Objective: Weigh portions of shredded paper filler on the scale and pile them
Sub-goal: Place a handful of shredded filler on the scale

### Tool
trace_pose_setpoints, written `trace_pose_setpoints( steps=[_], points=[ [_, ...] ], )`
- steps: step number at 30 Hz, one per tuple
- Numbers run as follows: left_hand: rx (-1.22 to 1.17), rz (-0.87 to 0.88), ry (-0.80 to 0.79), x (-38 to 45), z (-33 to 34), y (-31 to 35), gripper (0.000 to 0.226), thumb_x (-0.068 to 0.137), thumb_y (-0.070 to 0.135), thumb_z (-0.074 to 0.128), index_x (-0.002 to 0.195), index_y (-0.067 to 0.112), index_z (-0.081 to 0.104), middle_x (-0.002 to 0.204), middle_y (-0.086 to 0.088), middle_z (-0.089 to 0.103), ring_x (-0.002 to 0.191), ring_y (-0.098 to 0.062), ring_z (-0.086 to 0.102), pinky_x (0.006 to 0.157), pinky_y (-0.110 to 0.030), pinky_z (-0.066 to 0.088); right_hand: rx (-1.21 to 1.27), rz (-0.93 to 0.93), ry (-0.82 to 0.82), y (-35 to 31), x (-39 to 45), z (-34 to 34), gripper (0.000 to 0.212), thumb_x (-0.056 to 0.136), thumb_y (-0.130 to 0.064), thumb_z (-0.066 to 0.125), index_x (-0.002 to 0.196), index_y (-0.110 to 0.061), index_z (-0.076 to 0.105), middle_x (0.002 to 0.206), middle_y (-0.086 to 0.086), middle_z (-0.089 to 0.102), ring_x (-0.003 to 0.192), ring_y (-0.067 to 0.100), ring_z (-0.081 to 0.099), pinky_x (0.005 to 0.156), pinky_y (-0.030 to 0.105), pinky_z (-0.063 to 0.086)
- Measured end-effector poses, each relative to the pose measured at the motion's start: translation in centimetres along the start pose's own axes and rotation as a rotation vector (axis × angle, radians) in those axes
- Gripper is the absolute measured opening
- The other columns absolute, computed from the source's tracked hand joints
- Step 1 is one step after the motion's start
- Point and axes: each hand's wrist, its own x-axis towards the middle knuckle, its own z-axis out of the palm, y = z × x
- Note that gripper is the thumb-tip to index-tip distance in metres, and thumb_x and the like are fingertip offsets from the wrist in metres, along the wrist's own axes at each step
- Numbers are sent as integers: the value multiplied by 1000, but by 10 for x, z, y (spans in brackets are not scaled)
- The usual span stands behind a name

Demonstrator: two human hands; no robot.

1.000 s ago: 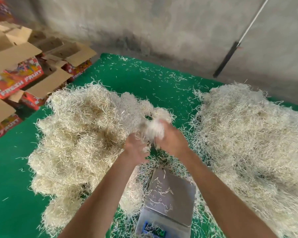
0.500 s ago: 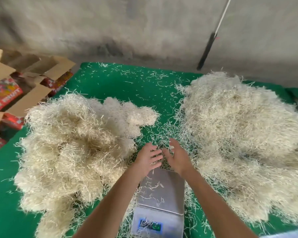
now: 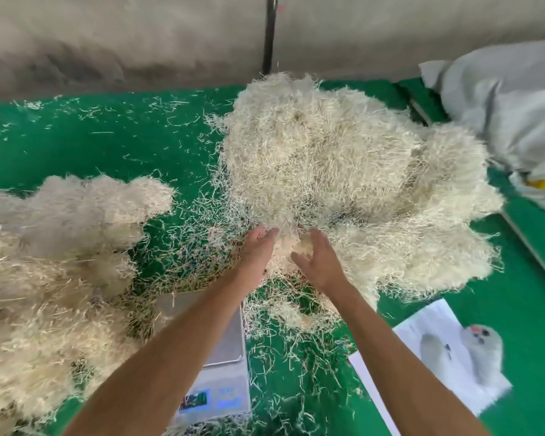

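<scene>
A big heap of pale shredded paper filler (image 3: 343,171) lies on the green mat at centre right. A second heap (image 3: 54,272) spreads along the left. My left hand (image 3: 260,247) and my right hand (image 3: 318,259) reach side by side into the near edge of the right heap, fingers straight and spread, touching the shreds; nothing is gripped. A small steel-topped scale (image 3: 224,350) with a lit display sits below, partly hidden under my left forearm. Its platform holds only a few stray shreds.
Loose shreds litter the green mat (image 3: 107,143). A printed sheet of paper (image 3: 438,354) lies at the lower right. A white sack (image 3: 513,99) sits at the far right by the wall. A dark pole (image 3: 269,33) leans against the concrete wall.
My hands let go of a clump over the left heap, passed above the scale, and now reach into the right heap. The view has swung right; the cardboard boxes are out of sight.
</scene>
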Motion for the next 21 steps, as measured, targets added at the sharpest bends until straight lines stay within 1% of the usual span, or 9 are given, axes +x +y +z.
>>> trace_pose_setpoints(
  steps=[3,6,9,11,14,16,17,19,21],
  points=[
    [-105,-134,-36,28,10,-2,61,98,56,53,152,42,27,163,2,19,140,-36,37,91,-61,53,29,25,-41,2,21,17,79,105,-49,53,164,-12,17,168,13,27,152,32,33,123,52,32],
    [-202,-246,-136,50,16,-7,52,100,55,49,148,42,34,158,4,30,139,-34,40,80,-55,57,181,127,-87,-10,38,44,72,108,-57,30,158,-5,30,148,14,51,133,26,52,117,52,40],
    [-225,-292,-115,68,14,-13,52,99,54,52,142,26,47,129,-1,55,117,-27,58,74,-41,55,416,14,-129,-27,42,71,58,110,-54,22,120,-17,65,97,2,73,87,9,70,83,41,62],
    [-212,-216,-77,76,0,-11,40,99,44,57,129,19,59,109,-6,65,95,-14,64,68,-31,46,510,-81,-63,-30,46,77,45,111,-43,29,88,-27,64,68,-3,64,59,6,59,57,29,53],
    [-78,-45,57,87,-39,-8,29,105,26,48,132,20,58,98,7,60,78,14,60,64,-14,48,607,-100,207,-32,54,67,32,110,-31,42,94,-20,67,69,4,63,53,16,55,46,29,45],
    [-119,-50,89,78,-61,4,24,105,44,43,126,39,55,95,19,48,73,15,55,55,-13,48,537,-91,320,-34,58,58,37,107,-48,48,119,-17,63,89,1,67,70,15,63,56,33,54],
    [-114,-27,70,73,-72,5,30,103,55,41,128,44,52,98,24,46,77,17,52,55,-10,47,502,-57,268,-41,56,56,55,102,-61,48,136,-18,56,113,2,67,92,15,66,74,36,59],
    [-28,-5,-25,65,-79,4,53,96,69,41,142,43,41,101,27,43,84,13,46,63,-10,46,589,54,40,-62,51,57,82,95,-74,41,158,-22,32,155,0,47,133,19,55,109,44,49],
    [-24,-20,-57,55,-83,-4,46,91,73,46,129,48,45,105,24,45,90,6,43,74,-19,44,734,14,-107,-95,38,67,70,102,-66,35,153,-19,39,148,1,55,131,18,57,112,42,45]
  ],
)
